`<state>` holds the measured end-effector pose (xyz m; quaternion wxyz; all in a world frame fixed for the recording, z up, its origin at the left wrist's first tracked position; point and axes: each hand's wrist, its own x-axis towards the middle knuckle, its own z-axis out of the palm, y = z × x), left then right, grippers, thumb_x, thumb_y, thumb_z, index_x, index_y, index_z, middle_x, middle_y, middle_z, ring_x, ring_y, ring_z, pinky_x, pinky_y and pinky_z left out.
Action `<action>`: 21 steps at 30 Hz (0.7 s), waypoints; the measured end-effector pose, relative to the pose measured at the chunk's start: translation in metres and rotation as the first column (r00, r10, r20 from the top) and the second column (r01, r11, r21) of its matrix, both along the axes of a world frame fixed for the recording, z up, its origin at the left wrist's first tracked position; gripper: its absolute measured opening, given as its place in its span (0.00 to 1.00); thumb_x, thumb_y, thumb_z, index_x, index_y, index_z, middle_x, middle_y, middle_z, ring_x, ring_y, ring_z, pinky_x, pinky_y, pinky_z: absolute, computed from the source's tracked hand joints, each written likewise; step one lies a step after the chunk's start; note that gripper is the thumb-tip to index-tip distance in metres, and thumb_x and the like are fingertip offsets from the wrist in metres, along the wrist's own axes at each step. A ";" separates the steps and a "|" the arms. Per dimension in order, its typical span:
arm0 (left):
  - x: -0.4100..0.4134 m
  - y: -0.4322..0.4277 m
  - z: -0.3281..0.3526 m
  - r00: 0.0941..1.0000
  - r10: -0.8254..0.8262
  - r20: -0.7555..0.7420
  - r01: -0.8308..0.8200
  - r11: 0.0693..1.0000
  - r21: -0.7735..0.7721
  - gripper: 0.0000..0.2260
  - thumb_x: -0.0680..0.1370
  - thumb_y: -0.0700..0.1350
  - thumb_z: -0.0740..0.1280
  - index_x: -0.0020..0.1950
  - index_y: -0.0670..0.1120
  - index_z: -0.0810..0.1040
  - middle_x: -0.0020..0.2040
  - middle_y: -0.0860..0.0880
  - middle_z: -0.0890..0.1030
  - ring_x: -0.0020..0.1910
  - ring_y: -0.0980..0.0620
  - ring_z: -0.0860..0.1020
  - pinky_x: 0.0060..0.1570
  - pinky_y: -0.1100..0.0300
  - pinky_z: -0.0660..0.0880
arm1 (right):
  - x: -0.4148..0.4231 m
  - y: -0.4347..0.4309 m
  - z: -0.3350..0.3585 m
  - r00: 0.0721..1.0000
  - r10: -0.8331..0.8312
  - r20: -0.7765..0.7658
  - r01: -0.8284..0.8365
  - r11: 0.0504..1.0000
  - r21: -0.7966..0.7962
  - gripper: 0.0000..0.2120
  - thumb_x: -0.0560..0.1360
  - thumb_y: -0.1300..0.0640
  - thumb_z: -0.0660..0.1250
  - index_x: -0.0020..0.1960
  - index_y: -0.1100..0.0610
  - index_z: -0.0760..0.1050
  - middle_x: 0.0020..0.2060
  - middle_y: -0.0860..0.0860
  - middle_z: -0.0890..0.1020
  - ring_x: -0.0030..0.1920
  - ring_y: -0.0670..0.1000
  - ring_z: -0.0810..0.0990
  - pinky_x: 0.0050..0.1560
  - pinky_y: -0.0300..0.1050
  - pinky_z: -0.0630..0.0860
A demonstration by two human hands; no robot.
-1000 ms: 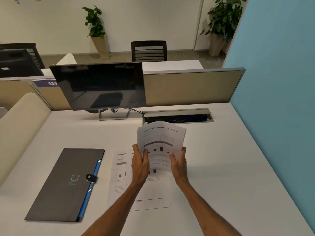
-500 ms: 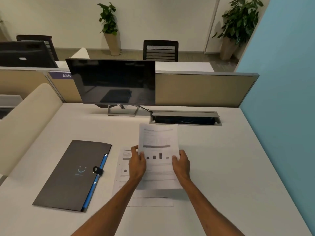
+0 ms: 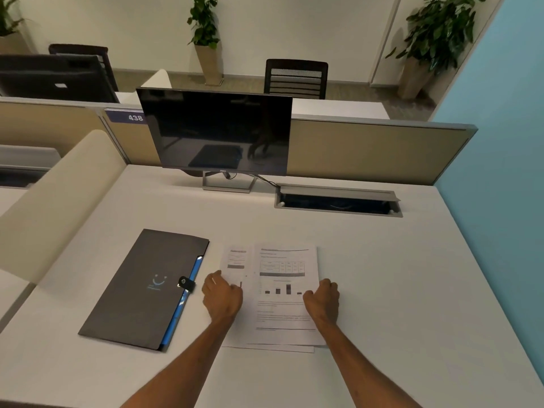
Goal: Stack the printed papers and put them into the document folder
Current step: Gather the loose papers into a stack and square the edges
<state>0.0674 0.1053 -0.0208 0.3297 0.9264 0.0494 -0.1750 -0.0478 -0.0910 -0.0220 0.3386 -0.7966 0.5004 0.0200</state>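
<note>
The printed papers [image 3: 287, 290] lie flat on the white desk [image 3: 397, 290]. The top sheet shows a table and a bar chart, and it overlaps a lower sheet [image 3: 235, 260] that sticks out to the left and at the near edge. My left hand [image 3: 222, 298] rests on the lower sheet with curled fingers at the top sheet's left edge. My right hand [image 3: 322, 301] is curled on the top sheet's right edge. A dark grey document folder [image 3: 141, 290] lies closed to the left of the papers, with a blue inner edge and a snap strap.
A dark monitor [image 3: 217, 131] stands at the back of the desk, with an open cable box [image 3: 338, 201] to its right. A beige partition [image 3: 376, 151] lines the far edge, a blue wall [image 3: 500, 172] the right side and a cream divider [image 3: 59, 195] the left.
The sheets that I held tilted up above the desk have come down flat onto the sheet lying there. Both hands followed them down and moved apart to the side edges.
</note>
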 end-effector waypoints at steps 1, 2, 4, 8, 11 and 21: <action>0.002 0.003 -0.001 1.000 0.002 -0.031 -0.001 1.000 0.001 0.28 0.84 0.43 0.68 0.82 0.41 0.63 0.82 0.41 0.65 0.82 0.37 0.66 0.79 0.39 0.68 | 0.001 0.002 0.000 1.000 0.004 -0.006 -0.004 1.000 0.000 0.18 0.80 0.59 0.68 0.67 0.64 0.72 0.67 0.59 0.75 0.68 0.60 0.76 0.62 0.52 0.78; 0.003 0.005 -0.002 0.998 -0.007 -0.056 0.007 1.000 0.002 0.28 0.85 0.43 0.67 0.83 0.41 0.62 0.82 0.41 0.64 0.81 0.37 0.66 0.79 0.39 0.68 | 0.003 0.005 0.000 1.000 0.008 -0.010 -0.008 1.000 0.004 0.18 0.79 0.59 0.68 0.67 0.64 0.72 0.67 0.59 0.75 0.68 0.60 0.76 0.62 0.52 0.78; 0.005 0.007 -0.003 0.997 -0.028 -0.077 0.029 1.000 0.003 0.28 0.85 0.44 0.67 0.83 0.41 0.62 0.82 0.41 0.65 0.81 0.37 0.66 0.79 0.38 0.68 | 0.008 0.011 0.000 1.000 0.022 -0.018 -0.022 1.000 0.012 0.19 0.79 0.59 0.68 0.68 0.63 0.72 0.67 0.59 0.75 0.68 0.60 0.75 0.63 0.52 0.78; 0.009 0.004 -0.002 0.993 -0.056 -0.103 0.051 0.997 -0.053 0.27 0.85 0.44 0.66 0.83 0.42 0.61 0.80 0.40 0.66 0.79 0.37 0.67 0.78 0.39 0.71 | 0.018 0.026 0.001 0.998 0.058 -0.018 -0.057 0.998 0.041 0.19 0.80 0.59 0.68 0.68 0.62 0.72 0.68 0.58 0.74 0.68 0.59 0.75 0.62 0.49 0.77; 0.011 0.000 -0.003 0.991 -0.066 -0.115 0.052 0.991 -0.124 0.27 0.86 0.43 0.65 0.83 0.40 0.61 0.80 0.39 0.67 0.79 0.36 0.69 0.79 0.40 0.71 | 0.025 0.038 0.001 0.998 0.069 -0.009 -0.068 0.996 0.059 0.18 0.80 0.58 0.68 0.68 0.62 0.73 0.67 0.58 0.74 0.68 0.58 0.76 0.61 0.47 0.77; 0.013 -0.002 -0.002 0.970 -0.074 -0.233 -0.008 0.943 -0.332 0.12 0.88 0.40 0.60 0.72 0.42 0.67 0.66 0.39 0.82 0.60 0.37 0.85 0.62 0.40 0.85 | 0.018 0.037 -0.001 0.994 0.097 0.041 -0.096 0.995 -0.022 0.18 0.81 0.57 0.66 0.69 0.61 0.74 0.67 0.56 0.74 0.69 0.56 0.75 0.63 0.47 0.76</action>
